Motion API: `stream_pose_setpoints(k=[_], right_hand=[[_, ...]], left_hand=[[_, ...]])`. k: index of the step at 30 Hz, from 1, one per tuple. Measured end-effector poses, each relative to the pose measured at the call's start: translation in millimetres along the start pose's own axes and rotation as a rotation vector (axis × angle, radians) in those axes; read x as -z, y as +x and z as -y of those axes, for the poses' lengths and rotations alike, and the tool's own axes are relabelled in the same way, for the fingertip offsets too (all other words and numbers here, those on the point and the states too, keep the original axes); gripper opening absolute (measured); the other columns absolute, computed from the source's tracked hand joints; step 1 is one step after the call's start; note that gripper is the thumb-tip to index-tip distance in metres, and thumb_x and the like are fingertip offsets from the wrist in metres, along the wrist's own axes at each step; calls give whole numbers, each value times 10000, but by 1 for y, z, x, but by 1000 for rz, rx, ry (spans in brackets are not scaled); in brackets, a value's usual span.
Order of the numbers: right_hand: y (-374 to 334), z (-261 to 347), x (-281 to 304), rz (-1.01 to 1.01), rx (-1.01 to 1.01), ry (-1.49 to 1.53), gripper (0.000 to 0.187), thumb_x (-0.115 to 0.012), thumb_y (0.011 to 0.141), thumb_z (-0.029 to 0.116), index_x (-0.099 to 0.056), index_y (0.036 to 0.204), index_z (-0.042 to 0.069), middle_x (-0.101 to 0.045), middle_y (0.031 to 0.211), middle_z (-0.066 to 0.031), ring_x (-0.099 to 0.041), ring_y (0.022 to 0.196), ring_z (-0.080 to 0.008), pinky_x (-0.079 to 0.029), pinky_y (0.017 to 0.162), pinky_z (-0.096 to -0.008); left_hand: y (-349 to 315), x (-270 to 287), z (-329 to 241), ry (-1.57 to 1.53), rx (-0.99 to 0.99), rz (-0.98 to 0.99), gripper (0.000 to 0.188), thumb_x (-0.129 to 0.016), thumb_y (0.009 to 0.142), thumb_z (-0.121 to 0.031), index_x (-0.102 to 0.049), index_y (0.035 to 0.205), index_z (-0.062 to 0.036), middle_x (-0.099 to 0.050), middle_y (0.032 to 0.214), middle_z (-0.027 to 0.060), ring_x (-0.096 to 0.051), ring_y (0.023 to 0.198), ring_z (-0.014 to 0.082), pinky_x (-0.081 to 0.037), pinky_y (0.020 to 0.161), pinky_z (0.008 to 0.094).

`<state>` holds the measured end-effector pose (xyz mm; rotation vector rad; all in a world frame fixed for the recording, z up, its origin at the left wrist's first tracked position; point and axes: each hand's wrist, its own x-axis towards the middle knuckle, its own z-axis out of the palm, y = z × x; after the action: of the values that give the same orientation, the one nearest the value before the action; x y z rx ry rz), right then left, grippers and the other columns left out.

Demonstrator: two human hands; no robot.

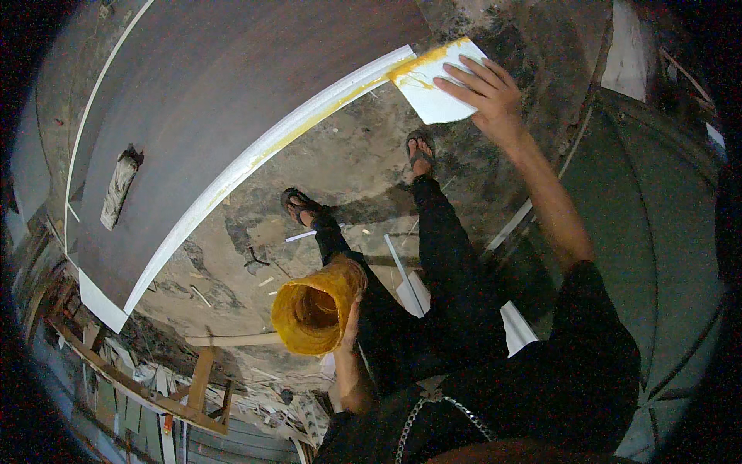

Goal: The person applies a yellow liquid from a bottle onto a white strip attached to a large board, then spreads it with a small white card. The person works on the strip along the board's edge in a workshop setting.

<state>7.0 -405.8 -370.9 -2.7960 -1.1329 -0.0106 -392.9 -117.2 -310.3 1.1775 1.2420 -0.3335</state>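
My left hand (352, 329) is wrapped around the side of a round container (309, 313) coated in yellow glue-like paste. The container is tilted so its open mouth shows, and part of that hand is hidden behind it. My right hand (491, 97) grips a flat white rectangular piece (433, 91), fingers lying over its top face and the thumb out of sight. Yellow paste runs along the far edge of this piece. Its left corner meets the end of the white edge (232, 179) of a large dark board (232, 93); a yellow streak lies along that edge.
A pale wrapped bundle (121, 188) lies on the board. On the stained floor are a hammer-like tool (253, 261) and scattered strips. My sandalled feet (420, 152) stand near the board. A wooden frame (139, 393) and a heap of offcuts are at lower left.
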Motion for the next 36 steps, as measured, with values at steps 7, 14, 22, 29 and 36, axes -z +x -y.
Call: stream_pose_setpoints(k=[7, 14, 22, 29, 36], right_hand=[[12, 8, -13, -25, 23, 47, 714, -632, 695, -35, -591, 1305, 334, -568, 1377, 45, -520, 1274, -225, -371, 1089, -448], [1, 14, -9, -10, 30, 5, 666, -625, 702, -31, -631, 1278, 304, -594, 1345, 42, -522, 1277, -209, -378, 1084, -421], [14, 19, -21, -116, 38, 15, 621, -569, 753, -22, -630, 1262, 328, -592, 1344, 15, -540, 1255, -221, -400, 1071, -444], [14, 28, -26, -90, -8, 33, 594, -569, 768, -3, -636, 1253, 332, -607, 1314, 12, -548, 1238, -233, -398, 1065, -465], [1, 35, -23, -30, -52, 64, 571, -603, 759, 38, -635, 1254, 323, -605, 1305, 15, -541, 1234, -226, -353, 1104, -473]], left_hand=[[-2, 0, 3, 12, 29, -3, 644, -610, 925, -370, -350, 1465, -136, -314, 1537, 104, -250, 1427, 333, -220, 1133, 610], [1, 3, 6, 21, 51, -8, 638, -607, 927, -368, -350, 1464, -139, -318, 1535, 100, -255, 1425, 330, -225, 1132, 605], [5, 5, 13, 24, 44, -7, 631, -604, 930, -366, -351, 1463, -143, -322, 1532, 96, -260, 1423, 326, -230, 1132, 600], [8, 6, 13, 29, 52, -6, 625, -600, 933, -365, -351, 1463, -146, -325, 1530, 92, -265, 1421, 323, -235, 1131, 596], [14, 7, 13, 34, 57, 3, 619, -597, 935, -363, -351, 1462, -150, -329, 1528, 88, -270, 1420, 320, -241, 1131, 591]])
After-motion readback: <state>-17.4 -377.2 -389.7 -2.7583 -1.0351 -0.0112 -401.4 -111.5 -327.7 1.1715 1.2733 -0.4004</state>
